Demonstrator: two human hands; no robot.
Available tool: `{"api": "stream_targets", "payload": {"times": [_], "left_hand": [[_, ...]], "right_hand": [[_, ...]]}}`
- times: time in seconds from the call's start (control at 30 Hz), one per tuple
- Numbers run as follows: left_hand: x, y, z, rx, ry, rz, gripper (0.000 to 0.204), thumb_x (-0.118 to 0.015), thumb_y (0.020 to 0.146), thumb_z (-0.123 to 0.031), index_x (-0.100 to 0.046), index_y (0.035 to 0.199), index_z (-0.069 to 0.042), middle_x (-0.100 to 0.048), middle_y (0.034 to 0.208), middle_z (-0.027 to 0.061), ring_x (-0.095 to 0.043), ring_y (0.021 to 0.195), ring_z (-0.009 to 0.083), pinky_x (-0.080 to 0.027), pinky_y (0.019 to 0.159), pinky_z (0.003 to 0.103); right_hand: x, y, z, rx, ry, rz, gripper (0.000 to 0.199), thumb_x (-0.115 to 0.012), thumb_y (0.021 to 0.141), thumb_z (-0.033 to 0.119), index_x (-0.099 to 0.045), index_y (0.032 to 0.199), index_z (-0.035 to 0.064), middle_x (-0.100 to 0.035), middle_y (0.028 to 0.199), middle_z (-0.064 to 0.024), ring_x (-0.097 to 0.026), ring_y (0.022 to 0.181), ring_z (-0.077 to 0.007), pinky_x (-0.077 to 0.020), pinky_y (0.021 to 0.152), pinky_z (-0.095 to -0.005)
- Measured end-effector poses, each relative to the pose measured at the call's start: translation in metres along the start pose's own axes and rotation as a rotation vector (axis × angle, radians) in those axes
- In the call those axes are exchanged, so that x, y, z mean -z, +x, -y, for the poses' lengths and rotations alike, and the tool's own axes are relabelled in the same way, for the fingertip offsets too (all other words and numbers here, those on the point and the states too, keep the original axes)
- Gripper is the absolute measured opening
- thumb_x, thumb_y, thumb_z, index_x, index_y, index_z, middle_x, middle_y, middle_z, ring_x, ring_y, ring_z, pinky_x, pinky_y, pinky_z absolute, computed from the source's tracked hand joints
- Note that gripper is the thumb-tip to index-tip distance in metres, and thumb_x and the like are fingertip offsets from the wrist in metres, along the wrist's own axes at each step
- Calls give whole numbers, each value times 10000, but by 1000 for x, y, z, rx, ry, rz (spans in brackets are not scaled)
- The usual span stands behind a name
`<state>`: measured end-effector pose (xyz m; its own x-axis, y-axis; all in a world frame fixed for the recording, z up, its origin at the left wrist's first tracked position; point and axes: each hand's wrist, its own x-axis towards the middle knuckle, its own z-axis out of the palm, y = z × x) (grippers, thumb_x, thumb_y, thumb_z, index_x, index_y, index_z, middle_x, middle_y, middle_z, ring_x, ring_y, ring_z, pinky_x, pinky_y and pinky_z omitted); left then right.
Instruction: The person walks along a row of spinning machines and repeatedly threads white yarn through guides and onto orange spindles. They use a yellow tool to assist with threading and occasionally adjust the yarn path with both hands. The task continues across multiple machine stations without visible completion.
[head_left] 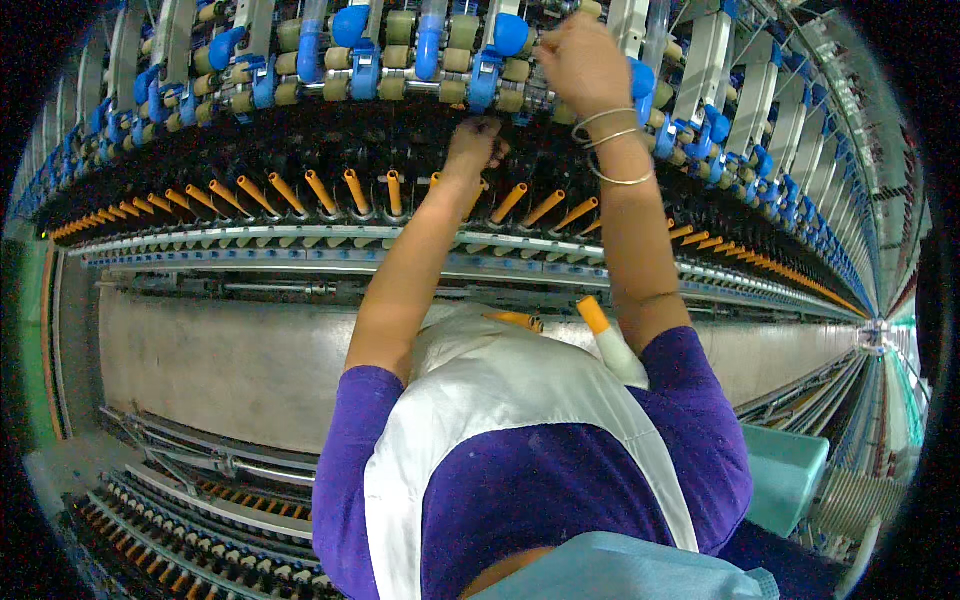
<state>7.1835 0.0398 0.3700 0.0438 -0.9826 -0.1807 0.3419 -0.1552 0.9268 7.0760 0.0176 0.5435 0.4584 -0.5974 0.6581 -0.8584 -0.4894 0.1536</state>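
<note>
Both arms up at the spinning frame (300,245), purple sleeves, white apron (520,400) over the chest

Left hand (476,142) is at the dark band just above the row of orange spindles (355,190). Fingers bunched narrow, pinched together. Whatever they pinch is too small to make out, cannot tell if it's thread

Right hand (583,62) is higher, at the roller row among the blue clips (428,45). Fingers curled in toward the rollers (400,85), tips hidden behind the knuckles, so I cannot tell what they hold. Three thin metal bangles (618,140) on that wrist

Count: about a dozen orange spindles clear near the hands, the rest run off along both curved ends, too many and too small to count. Blue clips: roughly six clear in the stretch above the hands

Two orange-tipped bobbins (605,340) stick out of the apron pocket, one with white body upright-tilted, one lying nearly flat beside it

Second spindle row (180,520) sits low at the lower left. Teal bin (790,470) at the right by the hip
</note>
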Motion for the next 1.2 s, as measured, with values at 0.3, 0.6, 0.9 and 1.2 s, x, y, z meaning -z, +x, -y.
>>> {"api": "stream_targets", "payload": {"times": [0.3,0.6,0.9,1.2], "left_hand": [[-2,-149,-50,-305,219,537,257,-558,907,-241,-629,1047,-38,-669,868,74,-630,769,134,-502,673,268],[66,-254,-127,-854,653,1182,255,-598,816,-305,-679,947,-102,-661,880,100,-626,836,274,-478,722,367],[289,-261,-138,48,623,1367,401,-673,786,-228,-616,1155,-84,-677,1013,86,-627,912,158,-479,786,304],[716,-428,-48,28,-312,-68,208,-590,880,-236,-607,864,-29,-533,660,-17,-442,550,47,-338,483,190]], "right_hand": [[-51,1,-16,18,183,22,132,-655,680,161,-675,708,34,-633,829,-148,-585,868,-327,-481,761,-411],[25,12,43,-417,5,-338,210,-618,741,226,-648,702,22,-618,772,-149,-587,736,-288,-466,648,-355],[-71,-40,418,183,1106,25,157,-485,835,68,-610,743,43,-610,749,-136,-558,729,-268,-454,655,-372],[-172,-112,795,1048,1316,986,593,-714,730,116,-476,1270,61,-525,1211,-139,-573,808,-270,-472,788,-347]]}}
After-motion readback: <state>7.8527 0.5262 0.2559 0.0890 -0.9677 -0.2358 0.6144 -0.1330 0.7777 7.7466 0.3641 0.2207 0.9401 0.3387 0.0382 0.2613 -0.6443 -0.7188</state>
